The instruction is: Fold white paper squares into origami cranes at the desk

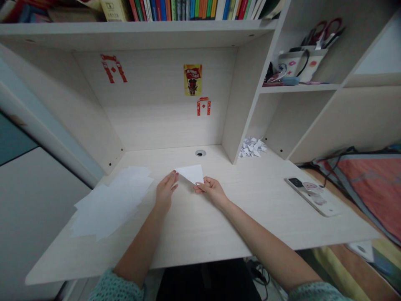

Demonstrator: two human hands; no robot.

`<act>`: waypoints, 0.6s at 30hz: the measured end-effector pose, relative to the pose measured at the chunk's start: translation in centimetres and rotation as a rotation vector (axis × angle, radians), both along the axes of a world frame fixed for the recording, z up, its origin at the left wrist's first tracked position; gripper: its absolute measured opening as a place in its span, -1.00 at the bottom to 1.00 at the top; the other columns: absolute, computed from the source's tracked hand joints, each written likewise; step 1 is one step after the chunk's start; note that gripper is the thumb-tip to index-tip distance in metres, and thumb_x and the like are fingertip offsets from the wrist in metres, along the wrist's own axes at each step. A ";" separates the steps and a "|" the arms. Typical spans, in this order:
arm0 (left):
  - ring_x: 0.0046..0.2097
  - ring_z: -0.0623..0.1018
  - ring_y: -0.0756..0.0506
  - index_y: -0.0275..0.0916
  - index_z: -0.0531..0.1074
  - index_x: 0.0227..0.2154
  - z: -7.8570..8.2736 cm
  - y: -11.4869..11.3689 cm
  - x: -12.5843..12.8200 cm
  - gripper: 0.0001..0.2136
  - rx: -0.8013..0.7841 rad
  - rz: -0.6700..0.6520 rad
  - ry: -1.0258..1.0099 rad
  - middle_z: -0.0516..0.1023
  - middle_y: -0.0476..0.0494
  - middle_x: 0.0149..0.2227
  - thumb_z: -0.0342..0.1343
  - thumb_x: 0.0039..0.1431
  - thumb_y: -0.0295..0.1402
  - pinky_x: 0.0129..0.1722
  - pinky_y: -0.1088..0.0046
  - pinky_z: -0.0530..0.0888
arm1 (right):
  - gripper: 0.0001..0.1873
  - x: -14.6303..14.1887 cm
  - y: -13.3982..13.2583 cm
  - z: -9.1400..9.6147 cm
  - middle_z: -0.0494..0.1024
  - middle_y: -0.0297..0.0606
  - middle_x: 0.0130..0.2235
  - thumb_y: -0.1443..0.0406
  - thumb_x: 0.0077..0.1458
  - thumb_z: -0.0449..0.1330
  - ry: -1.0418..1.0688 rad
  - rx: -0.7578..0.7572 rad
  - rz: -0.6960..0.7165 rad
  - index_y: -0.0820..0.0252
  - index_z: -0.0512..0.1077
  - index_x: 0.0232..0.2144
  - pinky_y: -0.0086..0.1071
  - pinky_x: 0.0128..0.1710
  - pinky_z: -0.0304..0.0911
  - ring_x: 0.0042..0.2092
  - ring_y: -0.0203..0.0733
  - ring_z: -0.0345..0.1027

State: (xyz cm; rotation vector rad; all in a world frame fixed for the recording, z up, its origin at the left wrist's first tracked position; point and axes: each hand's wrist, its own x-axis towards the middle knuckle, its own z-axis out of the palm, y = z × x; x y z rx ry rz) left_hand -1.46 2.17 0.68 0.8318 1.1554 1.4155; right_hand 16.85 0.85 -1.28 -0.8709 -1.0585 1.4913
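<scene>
A small white sheet of paper, folded to a triangle [192, 172], is held up over the middle of the desk between both hands. My left hand [166, 188] pinches its left corner with thumb and fingertips. At its lower right corner, the thumb and fingers of my right hand [211, 189] are closed on the paper. To the left of my left hand lies a spread pile of white paper sheets [112, 200], overlapping one another on the desk.
The pale desk [200, 234] has a round cable hole [200, 153] near its back wall. A heap of folded or torn white paper pieces [252, 147] sits in the right cubby. On the right lies a phone [310, 196]. Cups with scissors [300, 62] stand on the shelf above.
</scene>
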 end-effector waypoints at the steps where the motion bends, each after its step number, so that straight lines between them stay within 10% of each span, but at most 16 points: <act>1: -0.08 0.47 -0.09 -0.20 0.48 -0.23 -0.2 -0.2 0.5 -0.62 0.009 -0.061 0.044 0.49 -0.22 -0.09 0.21 -0.12 -0.13 -0.17 0.43 0.35 | -0.65 -0.1 0.0 0.0 0.57 -0.24 -0.47 0.11 -0.26 0.34 -0.009 0.013 -0.006 0.20 0.33 -0.52 -0.39 -0.40 0.28 -0.47 -0.25 0.43; 12: -0.26 0.50 -0.08 -0.29 0.50 -0.40 -0.7 -0.6 1.8 -0.65 0.023 -0.140 0.219 0.54 -0.20 -0.34 0.16 -0.11 -0.07 -0.33 0.49 0.39 | -0.51 0.4 0.1 -0.1 0.48 -0.38 -0.46 0.05 0.02 0.10 -0.131 0.195 -0.072 0.07 0.21 -0.02 -0.41 -0.40 0.22 -0.44 -0.27 0.36; 18: -0.26 0.50 -0.08 -0.29 0.50 -0.41 -0.8 -0.7 1.8 -0.64 0.007 -0.129 0.242 0.53 -0.18 -0.36 0.17 -0.12 -0.06 -0.36 0.52 0.39 | -0.62 0.4 0.1 0.2 0.42 -0.37 -0.45 0.14 0.04 0.08 -0.152 0.251 -0.056 0.08 0.24 -0.07 -0.45 -0.41 0.19 -0.44 -0.30 0.28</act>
